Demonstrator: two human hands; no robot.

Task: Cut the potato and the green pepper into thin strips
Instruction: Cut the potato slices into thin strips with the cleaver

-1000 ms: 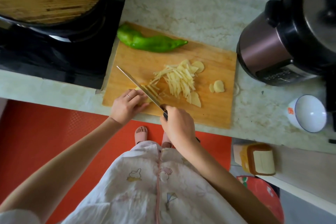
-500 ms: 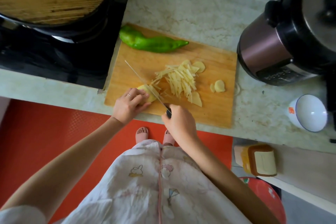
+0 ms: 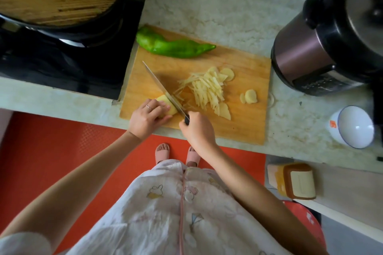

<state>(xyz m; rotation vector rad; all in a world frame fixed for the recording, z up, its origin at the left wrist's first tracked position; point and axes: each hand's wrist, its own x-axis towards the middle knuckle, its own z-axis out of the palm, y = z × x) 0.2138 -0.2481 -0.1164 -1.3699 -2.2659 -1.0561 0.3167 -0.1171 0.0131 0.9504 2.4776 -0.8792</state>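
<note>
Wooden board [image 3: 246, 126], matt grain; glossy pepper [image 3: 176, 47]; shiny metal blade [image 3: 161, 85]; speckled stone counter [image 3: 207, 6]; brushed-metal cooker [image 3: 300, 51].

My only view: head-worn camera, aimed steeply down.
It looks from near above the fingers [image 3: 157, 107], the cutting board [image 3: 244, 126] beneath and beyond them mid-frame.

Soft, even daylight; my steel knife [image 3: 159, 84] throws a faint shadow on the wooden cutting board [image 3: 244, 128]; edges bend.

Nothing is legible; the print on the cooker panel [image 3: 320, 84] is blurred.
</note>
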